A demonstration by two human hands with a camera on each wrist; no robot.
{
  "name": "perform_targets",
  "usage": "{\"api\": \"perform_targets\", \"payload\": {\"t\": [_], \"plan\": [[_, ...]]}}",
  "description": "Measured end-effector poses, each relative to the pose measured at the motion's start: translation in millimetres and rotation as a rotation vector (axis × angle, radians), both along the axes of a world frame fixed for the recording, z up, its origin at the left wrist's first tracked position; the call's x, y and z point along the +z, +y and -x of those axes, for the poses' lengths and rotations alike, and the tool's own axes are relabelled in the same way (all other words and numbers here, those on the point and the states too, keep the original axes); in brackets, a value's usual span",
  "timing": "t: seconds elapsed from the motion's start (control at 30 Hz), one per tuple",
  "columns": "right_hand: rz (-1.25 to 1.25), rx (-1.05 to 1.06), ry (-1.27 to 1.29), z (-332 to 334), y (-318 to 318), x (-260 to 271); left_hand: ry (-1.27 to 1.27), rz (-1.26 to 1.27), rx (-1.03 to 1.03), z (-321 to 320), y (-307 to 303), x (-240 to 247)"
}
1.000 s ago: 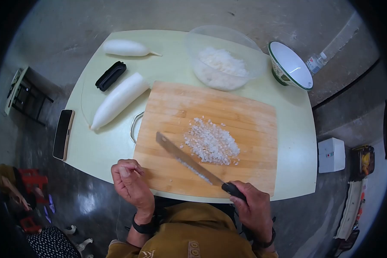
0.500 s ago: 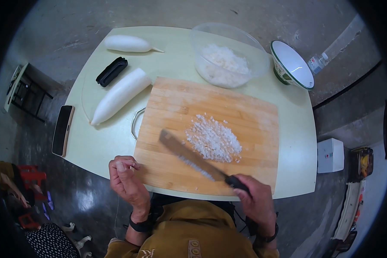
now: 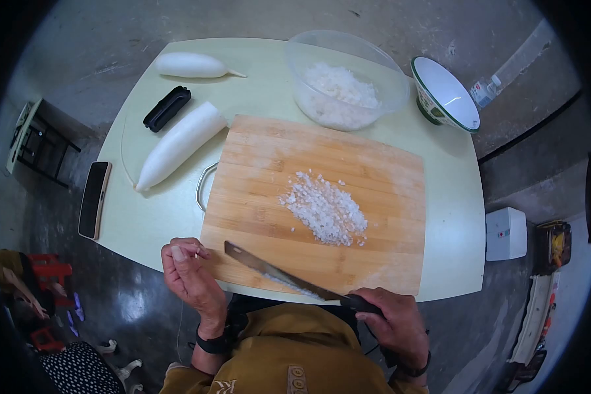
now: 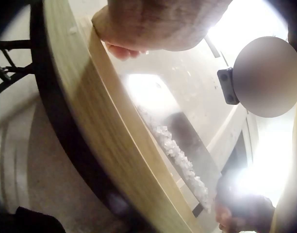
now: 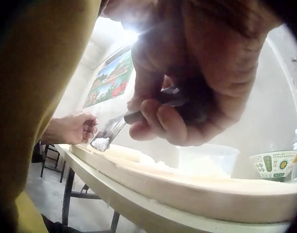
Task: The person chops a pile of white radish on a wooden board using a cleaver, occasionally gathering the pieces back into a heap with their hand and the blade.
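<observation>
The knife had drawn back from the chopped white pile to the near edge of the cutting board, apparently pausing the chopping. Its long axis slanted, tip leftward and away from the person, handle gripped by the right hand; the left hand was curled (nothing visible inside).

The right hand hides part of the knife handle. A metal loop, left, is partly covered by the cutting board. Far right, the bottle label is too small to read.
</observation>
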State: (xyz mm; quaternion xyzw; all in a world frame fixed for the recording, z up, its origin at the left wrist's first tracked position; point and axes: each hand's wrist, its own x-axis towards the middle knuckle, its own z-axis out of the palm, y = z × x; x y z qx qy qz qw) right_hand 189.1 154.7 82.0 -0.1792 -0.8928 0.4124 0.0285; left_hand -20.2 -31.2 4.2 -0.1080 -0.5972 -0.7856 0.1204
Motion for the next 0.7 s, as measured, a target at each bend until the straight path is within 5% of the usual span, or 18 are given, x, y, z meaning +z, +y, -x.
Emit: {"api": "perform_targets", "payload": {"t": [0.2, 0.7], "plan": [[-0.021, 0.085, -0.069, 7.1, -0.6, 0.7, -0.014, -0.01, 0.009, -0.3, -1.0, -1.1], [-0.116, -0.407, 0.146, 15.9, 5.2, 3.5, -0.055, 0.143, -0.166, -13.3, 23.5, 12.1]]}}
